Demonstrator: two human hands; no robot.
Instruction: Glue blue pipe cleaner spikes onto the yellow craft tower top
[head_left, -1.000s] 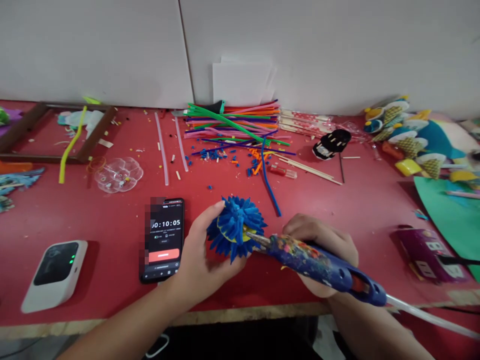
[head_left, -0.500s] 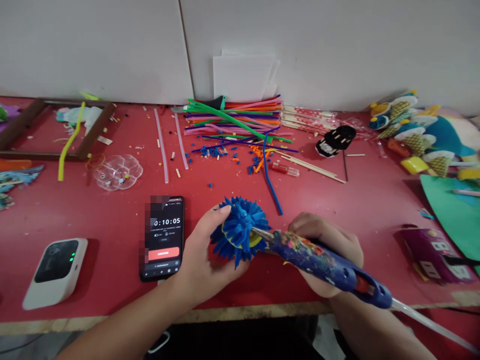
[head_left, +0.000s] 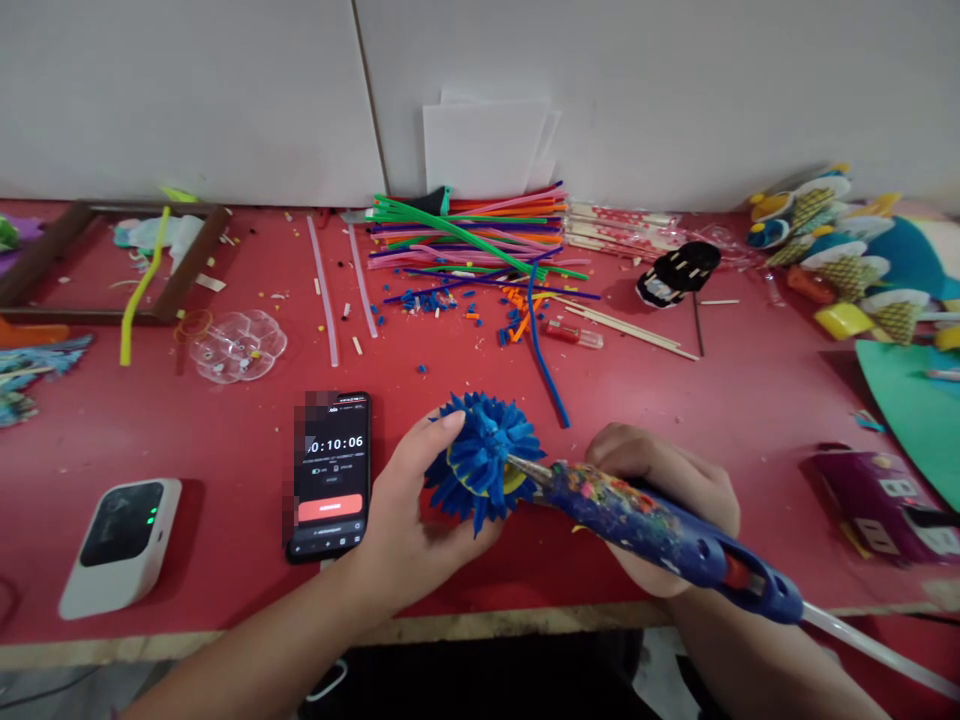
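One left hand [head_left: 399, 515] cupping blue flower [head_left: 487, 448], right hand [head_left: 671, 475] gripping glue gun [head_left: 652, 528]

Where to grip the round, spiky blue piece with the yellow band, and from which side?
Probably the outer rim of the spiky blue piece, from the left, as the left hand does. Its shape is round, and the metal nozzle of the stained blue glue gun comes in from the right, so that side is better left free.

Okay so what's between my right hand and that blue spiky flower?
In the head view, the front of the glue gun spans from your right hand to the blue flower.
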